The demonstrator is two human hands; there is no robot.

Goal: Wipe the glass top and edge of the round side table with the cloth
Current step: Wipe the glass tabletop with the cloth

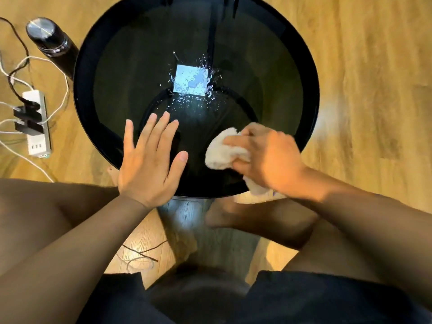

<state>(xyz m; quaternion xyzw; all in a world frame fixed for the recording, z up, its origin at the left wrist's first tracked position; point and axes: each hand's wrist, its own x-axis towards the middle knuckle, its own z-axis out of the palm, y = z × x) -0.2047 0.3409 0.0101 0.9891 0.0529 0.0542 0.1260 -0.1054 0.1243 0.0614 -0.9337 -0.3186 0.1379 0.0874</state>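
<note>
**Cloth gripped at the near-right of the glass**

Well to the left of the round side table (309, 90), a white power strip (37, 123) lay on the wooden floor (374, 66), with black plugs in it and white and black cables (61, 73) looping around it. A dark bottle (50, 39) with a shiny cap stood on the floor just beside the table's far-left rim.

The left hand (147, 164) lay flat over the near-left part of the dark glass surface. Its fingers (161, 129) were released, straight and spread, grasping nothing, and the heel of the palm reached past the near rim.

At the centre of the surface, water droplets (198, 99) were scattered around a bright square reflection.

The pale cloth (222, 153) sat bunched on the near-right part of the surface, and one loose end of it trailed over the near rim. The right hand (266, 160), blurred, covered the cloth's right side, its fingers (236, 140) curled and grasping the bunch.

Below the table's near rim a bare foot (224, 213) rested on the floor.
</note>
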